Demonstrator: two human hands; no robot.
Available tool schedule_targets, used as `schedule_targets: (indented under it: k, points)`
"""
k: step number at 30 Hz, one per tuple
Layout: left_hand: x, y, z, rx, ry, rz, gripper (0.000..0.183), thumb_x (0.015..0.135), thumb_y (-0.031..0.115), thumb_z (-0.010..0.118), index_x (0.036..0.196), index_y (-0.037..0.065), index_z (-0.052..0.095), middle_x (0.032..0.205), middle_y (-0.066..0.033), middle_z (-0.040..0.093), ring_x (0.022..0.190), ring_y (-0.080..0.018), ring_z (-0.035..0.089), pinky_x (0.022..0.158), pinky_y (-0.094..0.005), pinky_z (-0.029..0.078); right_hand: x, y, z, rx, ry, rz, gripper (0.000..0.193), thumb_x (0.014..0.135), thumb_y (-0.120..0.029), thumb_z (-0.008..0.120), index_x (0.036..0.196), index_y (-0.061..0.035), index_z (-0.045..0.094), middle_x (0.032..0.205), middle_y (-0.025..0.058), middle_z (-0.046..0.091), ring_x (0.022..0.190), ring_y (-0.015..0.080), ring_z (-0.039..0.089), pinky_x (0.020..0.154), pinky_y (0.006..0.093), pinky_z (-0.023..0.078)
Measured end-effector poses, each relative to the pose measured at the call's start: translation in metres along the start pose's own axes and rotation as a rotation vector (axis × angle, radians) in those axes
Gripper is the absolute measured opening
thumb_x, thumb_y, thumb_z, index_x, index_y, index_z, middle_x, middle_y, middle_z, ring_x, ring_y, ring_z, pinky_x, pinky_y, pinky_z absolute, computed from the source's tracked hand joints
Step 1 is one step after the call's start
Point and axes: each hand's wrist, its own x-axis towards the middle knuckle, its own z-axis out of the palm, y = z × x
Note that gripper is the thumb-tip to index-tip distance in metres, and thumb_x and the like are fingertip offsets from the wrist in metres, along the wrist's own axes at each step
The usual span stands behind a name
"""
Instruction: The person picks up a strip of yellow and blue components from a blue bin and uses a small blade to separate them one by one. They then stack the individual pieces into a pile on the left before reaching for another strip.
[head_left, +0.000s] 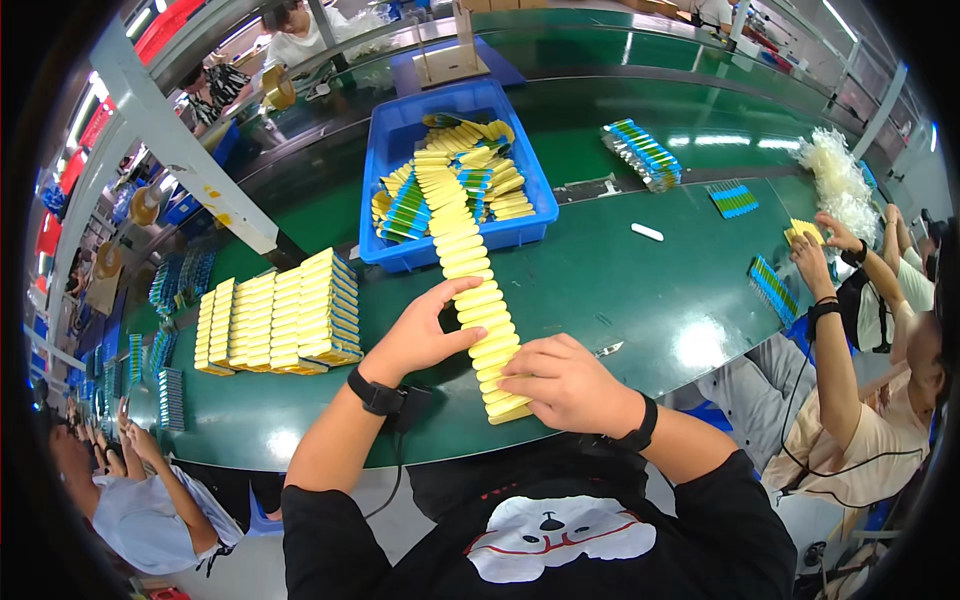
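Note:
A long row of slim, yellow, rounded pieces (460, 245) runs from the blue bin (405, 258) toward the near table edge, each piece overlapping its neighbour. My left hand (425, 328) grips the left side of this row, thumb and index finger lying on it and the other fingers partly hidden. At the near end, my right hand (570, 385) has its fingers bunched over the last pieces from the right. Inside the bin lie more yellow pieces, some showing green and blue sides. Both wrists wear black bands, and a cable hangs from the left one.
Stacked yellow pieces (275, 320) stand at left on the green table (640, 290). A small blade-like tool (608, 349) lies right of my hand, a white oblong piece (647, 232) farther off. Blue-green bundles (642, 155) sit beyond. Co-workers sit at both sides; one handles yellow pieces (803, 232).

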Motion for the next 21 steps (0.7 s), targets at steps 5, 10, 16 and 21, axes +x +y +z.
schedule_targets:
  k: [5,10,16,21]
  points:
    - [-0.001,-0.012,0.000,0.359,-0.047,0.088,0.066,0.079,0.028,0.082,0.139,0.012,0.058,0.133,-0.0137,0.060,0.129,-0.0285,0.051,0.113,-0.0417,0.032,-0.019,-0.004,0.020,-0.059,-0.049,0.032,0.028,0.075,-0.006,0.073,0.102,-0.0115,0.074,0.109,0.0004,0.067,0.109,0.0205,0.061,0.090,0.0361,0.046]
    - [0.003,-0.023,0.002,0.447,-0.053,0.120,0.066,0.079,0.031,0.081,0.138,0.014,0.058,0.136,-0.0142,0.058,0.133,-0.0299,0.044,0.116,-0.0432,0.022,-0.021,-0.003,0.026,-0.068,-0.130,0.075,0.027,0.076,-0.007,0.073,0.103,-0.0112,0.074,0.112,0.0010,0.067,0.111,0.0205,0.060,0.091,0.0358,0.045]
    - [0.001,-0.028,0.003,0.487,-0.036,0.137,0.073,0.079,0.031,0.080,0.144,0.014,0.051,0.142,-0.0132,0.054,0.136,-0.0325,0.040,0.116,-0.0439,0.021,-0.024,-0.003,0.028,-0.066,-0.127,0.079,0.026,0.076,-0.008,0.076,0.101,-0.0139,0.076,0.112,0.0002,0.068,0.109,0.0205,0.062,0.085,0.0350,0.048]
    - [0.000,-0.034,0.004,0.535,-0.046,0.171,0.077,0.082,0.035,0.078,0.148,0.013,0.046,0.146,-0.0150,0.052,0.140,-0.0375,0.036,0.117,-0.0477,0.020,-0.029,-0.005,0.030,-0.016,-0.109,0.087,0.030,0.075,-0.007,0.075,0.104,-0.0132,0.074,0.115,0.0016,0.065,0.112,0.0215,0.059,0.088,0.0370,0.047]
